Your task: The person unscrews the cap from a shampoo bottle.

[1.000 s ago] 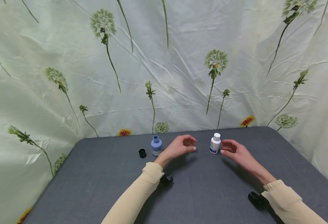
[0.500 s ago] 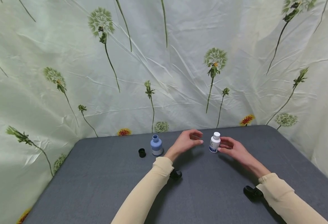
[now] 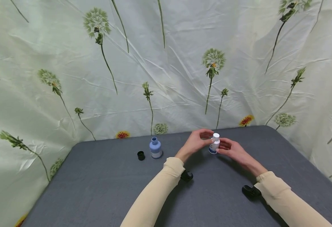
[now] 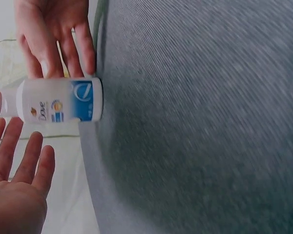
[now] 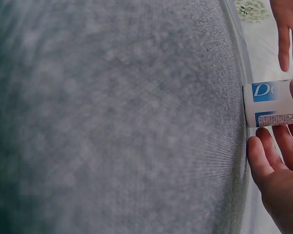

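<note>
A small white bottle (image 3: 214, 145) with a white cap and a blue "Dove" label stands upright toward the back of the table. My right hand (image 3: 235, 153) holds it from the right, thumb on the near side and fingers along its side. In the right wrist view that thumb overlaps the bottle (image 5: 273, 103). From the left, my left hand (image 3: 197, 142) reaches to the cap with spread fingers. The left wrist view has its thumb at the cap (image 4: 9, 102), the other fingers (image 4: 27, 158) loose; whether the thumb touches is unclear.
A blue bottle (image 3: 155, 148) without a cap stands to the left on the grey table (image 3: 103, 189). Beside it lies a black cap (image 3: 141, 155), hollow side up. Behind the table hangs a flower-print cloth (image 3: 177, 78).
My left hand has moved right, past the blue bottle and up to the white bottle's cap. My right hand has closed in from just beside the white bottle to hold it.
</note>
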The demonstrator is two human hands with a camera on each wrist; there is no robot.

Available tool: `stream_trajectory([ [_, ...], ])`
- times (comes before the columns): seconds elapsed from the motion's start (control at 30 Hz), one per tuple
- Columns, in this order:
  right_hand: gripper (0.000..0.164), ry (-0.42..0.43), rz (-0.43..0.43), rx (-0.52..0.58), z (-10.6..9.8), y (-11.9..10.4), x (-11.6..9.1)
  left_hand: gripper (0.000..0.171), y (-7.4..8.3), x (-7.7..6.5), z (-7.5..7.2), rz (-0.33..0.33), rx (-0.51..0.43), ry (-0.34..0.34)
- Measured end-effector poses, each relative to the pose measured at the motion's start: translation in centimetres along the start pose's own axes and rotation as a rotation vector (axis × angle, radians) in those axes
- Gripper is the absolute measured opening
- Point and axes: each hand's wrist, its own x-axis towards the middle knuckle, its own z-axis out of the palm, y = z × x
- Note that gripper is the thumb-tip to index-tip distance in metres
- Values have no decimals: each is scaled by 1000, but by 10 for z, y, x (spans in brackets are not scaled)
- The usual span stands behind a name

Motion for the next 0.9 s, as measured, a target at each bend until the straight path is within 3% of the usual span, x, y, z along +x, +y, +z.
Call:
stream_trajectory([
  [0.2,57,2,-25,13,-1,4,3,28,2,4,6,-8,-20,14],
  [0.6,59,-11,-4,52,-3,8,5,22,1,4,12,-49,-152,46],
  [0.9,59,6,-9,38,-1,8,5,22,-2,3,12,-61,-163,54],
])
